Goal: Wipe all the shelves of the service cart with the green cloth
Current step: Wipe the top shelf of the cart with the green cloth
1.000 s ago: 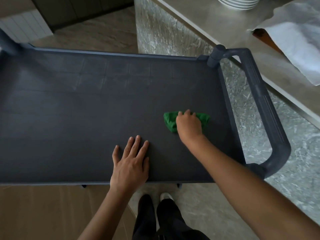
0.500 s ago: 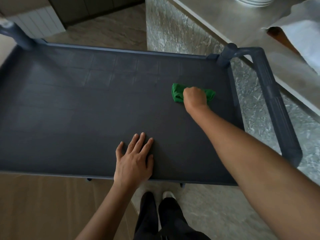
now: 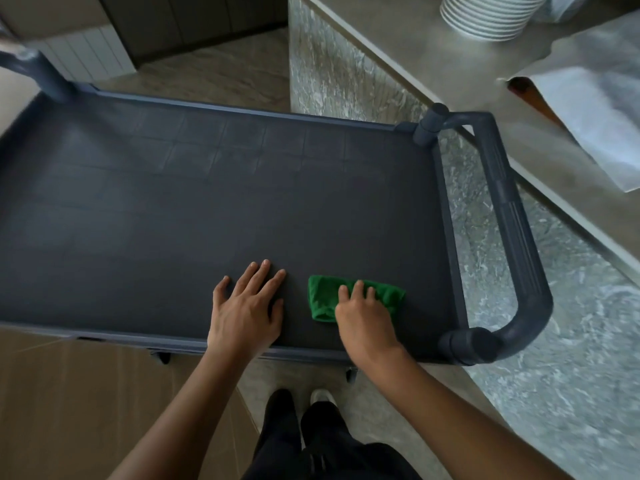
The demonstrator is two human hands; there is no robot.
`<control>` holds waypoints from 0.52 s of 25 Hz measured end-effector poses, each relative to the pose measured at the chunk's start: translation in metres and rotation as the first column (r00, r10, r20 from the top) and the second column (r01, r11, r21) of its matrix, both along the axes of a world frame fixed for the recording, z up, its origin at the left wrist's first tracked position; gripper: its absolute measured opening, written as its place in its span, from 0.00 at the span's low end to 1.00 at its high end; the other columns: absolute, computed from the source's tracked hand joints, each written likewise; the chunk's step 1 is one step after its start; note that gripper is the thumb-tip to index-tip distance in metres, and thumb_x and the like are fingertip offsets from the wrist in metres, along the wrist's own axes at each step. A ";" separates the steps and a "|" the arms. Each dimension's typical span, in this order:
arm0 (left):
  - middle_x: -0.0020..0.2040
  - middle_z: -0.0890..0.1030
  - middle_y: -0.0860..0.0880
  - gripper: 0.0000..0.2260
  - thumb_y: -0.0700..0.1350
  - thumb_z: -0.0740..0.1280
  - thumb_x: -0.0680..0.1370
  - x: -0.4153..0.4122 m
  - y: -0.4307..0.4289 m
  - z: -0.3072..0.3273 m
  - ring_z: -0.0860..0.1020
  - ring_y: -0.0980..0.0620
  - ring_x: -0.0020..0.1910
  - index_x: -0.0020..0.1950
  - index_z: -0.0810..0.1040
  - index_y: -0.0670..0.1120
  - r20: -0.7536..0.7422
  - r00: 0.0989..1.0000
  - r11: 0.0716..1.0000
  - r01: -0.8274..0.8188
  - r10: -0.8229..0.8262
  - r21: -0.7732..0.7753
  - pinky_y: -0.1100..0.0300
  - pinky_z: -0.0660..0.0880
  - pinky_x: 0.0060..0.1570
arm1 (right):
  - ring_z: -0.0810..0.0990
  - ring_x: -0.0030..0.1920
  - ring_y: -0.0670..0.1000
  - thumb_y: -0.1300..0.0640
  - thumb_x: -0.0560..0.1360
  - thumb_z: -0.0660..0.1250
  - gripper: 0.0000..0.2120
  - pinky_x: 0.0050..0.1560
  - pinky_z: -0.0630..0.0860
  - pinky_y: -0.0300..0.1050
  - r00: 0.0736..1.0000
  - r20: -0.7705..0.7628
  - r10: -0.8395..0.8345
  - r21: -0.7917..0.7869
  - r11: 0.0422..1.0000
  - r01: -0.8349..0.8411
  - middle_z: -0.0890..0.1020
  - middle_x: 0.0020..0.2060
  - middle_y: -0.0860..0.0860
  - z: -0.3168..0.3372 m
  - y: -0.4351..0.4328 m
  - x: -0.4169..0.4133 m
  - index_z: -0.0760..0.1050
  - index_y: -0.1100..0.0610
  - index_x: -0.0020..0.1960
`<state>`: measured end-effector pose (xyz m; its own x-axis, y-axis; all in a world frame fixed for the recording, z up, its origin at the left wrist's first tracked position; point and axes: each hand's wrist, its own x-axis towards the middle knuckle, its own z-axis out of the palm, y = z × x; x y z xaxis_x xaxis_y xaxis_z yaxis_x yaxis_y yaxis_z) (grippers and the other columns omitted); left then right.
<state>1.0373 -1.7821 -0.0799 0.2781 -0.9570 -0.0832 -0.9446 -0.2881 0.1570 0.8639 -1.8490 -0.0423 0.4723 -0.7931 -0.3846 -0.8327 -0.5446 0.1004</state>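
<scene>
The dark grey top shelf of the service cart fills the middle of the head view. A folded green cloth lies on it near the front right corner. My right hand presses down on the cloth with curled fingers, covering its middle. My left hand rests flat on the shelf just left of the cloth, fingers spread, holding nothing. The lower shelves are hidden beneath the top one.
The cart's curved handle runs along its right side. A stone counter stands behind it, bearing a stack of white plates and a crumpled white sheet. My feet stand on the floor by the cart's front edge.
My right hand has drawn the green cloth from the far right part of the shelf back to the near edge. My left hand has stayed flat in place.
</scene>
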 end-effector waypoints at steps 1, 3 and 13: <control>0.77 0.59 0.54 0.25 0.58 0.49 0.79 0.000 0.000 -0.001 0.54 0.54 0.77 0.76 0.60 0.58 0.008 1.000 1.000 -0.004 0.004 0.000 0.46 0.51 0.73 | 0.66 0.67 0.69 0.69 0.79 0.50 0.23 0.62 0.71 0.58 1.000 0.002 0.015 0.019 1.000 -0.015 0.61 0.70 0.71 0.002 0.004 -0.001 0.55 0.67 0.74; 0.77 0.58 0.54 0.24 0.58 0.50 0.79 0.002 0.000 -0.001 0.53 0.54 0.77 0.76 0.59 0.59 0.005 1.000 1.000 0.001 -0.001 0.006 0.46 0.50 0.73 | 0.66 0.67 0.69 0.70 0.79 0.50 0.23 0.62 0.71 0.57 0.999 0.016 0.046 0.030 0.998 -0.046 0.61 0.70 0.70 0.006 0.010 0.002 0.56 0.66 0.74; 0.78 0.56 0.50 0.22 0.50 0.55 0.82 0.057 0.006 0.010 0.51 0.52 0.77 0.76 0.62 0.51 -0.090 0.985 0.989 0.144 -0.146 -0.028 0.52 0.51 0.73 | 0.64 0.71 0.65 0.70 0.78 0.51 0.26 0.65 0.69 0.54 0.997 0.072 0.010 0.019 1.000 -0.011 0.59 0.73 0.66 0.002 0.048 0.035 0.55 0.61 0.75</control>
<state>1.0943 -1.7764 -0.0702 0.1281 -0.9884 -0.0814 -0.9576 -0.1446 0.2493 0.8987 -1.8006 -0.0401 0.5073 -0.7807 -0.3648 -0.8317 -0.5544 0.0299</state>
